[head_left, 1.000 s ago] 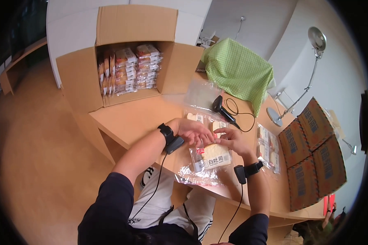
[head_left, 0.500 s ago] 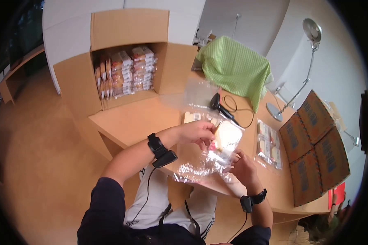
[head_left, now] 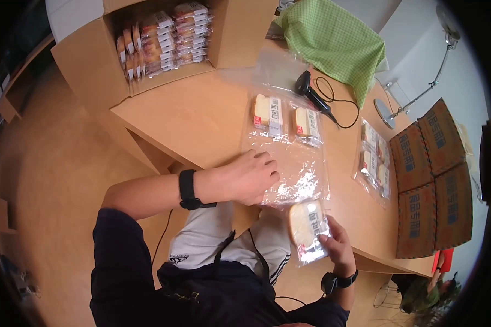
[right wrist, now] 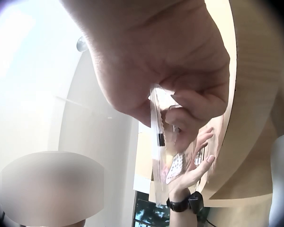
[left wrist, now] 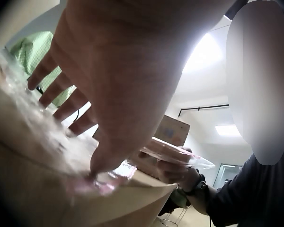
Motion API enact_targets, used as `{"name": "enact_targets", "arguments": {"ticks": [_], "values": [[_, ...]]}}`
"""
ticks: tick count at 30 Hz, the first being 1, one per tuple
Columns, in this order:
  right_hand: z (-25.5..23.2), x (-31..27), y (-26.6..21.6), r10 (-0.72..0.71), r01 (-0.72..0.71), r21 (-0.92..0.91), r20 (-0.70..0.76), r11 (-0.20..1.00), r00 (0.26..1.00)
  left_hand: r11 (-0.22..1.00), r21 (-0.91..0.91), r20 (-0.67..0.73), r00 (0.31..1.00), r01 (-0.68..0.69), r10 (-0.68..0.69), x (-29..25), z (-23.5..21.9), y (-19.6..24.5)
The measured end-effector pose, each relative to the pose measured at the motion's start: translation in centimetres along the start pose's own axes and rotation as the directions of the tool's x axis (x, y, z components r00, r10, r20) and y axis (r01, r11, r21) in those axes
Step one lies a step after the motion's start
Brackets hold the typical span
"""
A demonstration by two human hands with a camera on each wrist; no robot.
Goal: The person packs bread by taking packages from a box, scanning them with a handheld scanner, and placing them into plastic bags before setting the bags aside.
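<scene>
My right hand (head_left: 338,244) pinches a wrapped pack of sliced white bread (head_left: 307,226) at its edge, thumb on the face, out past the table's front edge. In the right wrist view the fingers curl against the wrapper (right wrist: 160,146), which is seen edge-on. My left hand (head_left: 250,177) lies over the near left part of a large clear plastic bag (head_left: 297,173). Its fingers (left wrist: 80,101) are spread and its thumb touches the bag's edge in the left wrist view. Two wrapped bread packs, one left (head_left: 268,115) and one right (head_left: 306,124), lie in the bag's far half.
A black barcode scanner (head_left: 313,97) with a coiled cable lies behind the bag. Another clear bag of bread packs (head_left: 374,161) is on the right, by a printed cardboard box (head_left: 431,185). An open carton (head_left: 87,62) of packs stands back left. Green checked cloth (head_left: 335,43) drapes the back.
The near bread pack has been lifted off the bag and carried toward the front right in the right hand. My left hand has let go of it and moved onto the bag.
</scene>
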State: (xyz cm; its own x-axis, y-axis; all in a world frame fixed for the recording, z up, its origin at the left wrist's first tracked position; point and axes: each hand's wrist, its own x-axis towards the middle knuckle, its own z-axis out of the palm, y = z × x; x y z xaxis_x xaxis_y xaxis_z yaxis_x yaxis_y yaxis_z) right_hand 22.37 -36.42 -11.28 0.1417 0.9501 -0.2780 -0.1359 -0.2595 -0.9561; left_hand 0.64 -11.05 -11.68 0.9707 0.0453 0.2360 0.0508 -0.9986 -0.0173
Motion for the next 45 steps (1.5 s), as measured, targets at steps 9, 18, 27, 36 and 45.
{"name": "enact_targets", "arguments": {"ticks": [9, 18, 27, 36, 45], "values": [[1.9, -0.1, 0.3, 0.077, -0.097, 0.108, 0.178, 0.989, 0.981, 0.972, 0.219, -0.107, 0.992, 0.088, -0.066, 1.8, 0.3, 1.0], [4.0, 3.1, -1.0, 0.058, -0.081, 0.293, 0.086, 0.953, 0.995, 0.978, 0.016, -0.271, 0.942, 0.21, -0.198, 2.5, -0.2, 0.5], [4.5, 7.2, -2.3, 0.029, -0.044, 0.181, 0.083, 0.982, 0.996, 0.977, 0.008, -0.229, 0.951, 0.215, -0.208, 1.7, -0.1, 1.8], [6.2, 10.7, -1.7, -0.028, 0.026, -0.225, -0.005, 0.974, 1.0, 0.976, 0.093, -0.245, 0.955, 0.198, -0.17, 0.9, -0.1, 2.0], [5.9, 10.7, -1.5, -0.384, 0.338, -0.804, 0.149, 0.49, 0.911, 0.975, 0.127, -0.217, 0.964, 0.183, -0.153, 0.3, 0.1, 2.2]]}}
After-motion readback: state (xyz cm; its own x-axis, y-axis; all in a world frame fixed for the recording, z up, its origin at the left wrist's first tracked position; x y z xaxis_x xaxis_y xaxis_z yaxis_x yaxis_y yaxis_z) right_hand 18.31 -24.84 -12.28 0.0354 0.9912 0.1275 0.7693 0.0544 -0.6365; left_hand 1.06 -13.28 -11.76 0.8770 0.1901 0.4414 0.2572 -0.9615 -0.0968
